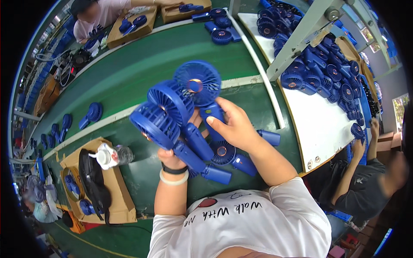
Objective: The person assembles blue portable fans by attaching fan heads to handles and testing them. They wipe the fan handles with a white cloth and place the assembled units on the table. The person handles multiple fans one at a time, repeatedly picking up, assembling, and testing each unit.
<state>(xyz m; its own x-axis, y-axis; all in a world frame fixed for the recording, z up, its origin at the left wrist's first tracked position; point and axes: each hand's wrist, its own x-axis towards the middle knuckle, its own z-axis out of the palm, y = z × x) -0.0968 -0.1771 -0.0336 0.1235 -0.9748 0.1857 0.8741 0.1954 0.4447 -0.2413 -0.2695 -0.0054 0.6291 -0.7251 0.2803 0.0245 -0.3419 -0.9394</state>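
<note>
My right hand (pixel 232 124) is closed round the handle of a blue handheld fan (pixel 198 81), thumb along the handle and the round head pointing away from me. Two more blue handheld fans, a near one (pixel 157 124) and one behind it (pixel 171 102), are held up side by side by my left hand (pixel 172 159), whose fingers are partly hidden by them. The heads of all three overlap. Under my hands, further blue fans lie on the green table, one with its round grille (pixel 223 152) showing and another with its handle (pixel 270 137) sticking out on the right.
A green conveyor belt (pixel 142 64) runs beyond the table, with several fans on it. Many fans are heaped on a white board (pixel 309 124) at right, behind a metal post (pixel 297 43). A cardboard tray (pixel 122 198) and white-topped bottle (pixel 107 155) sit left. Co-workers are far left and right.
</note>
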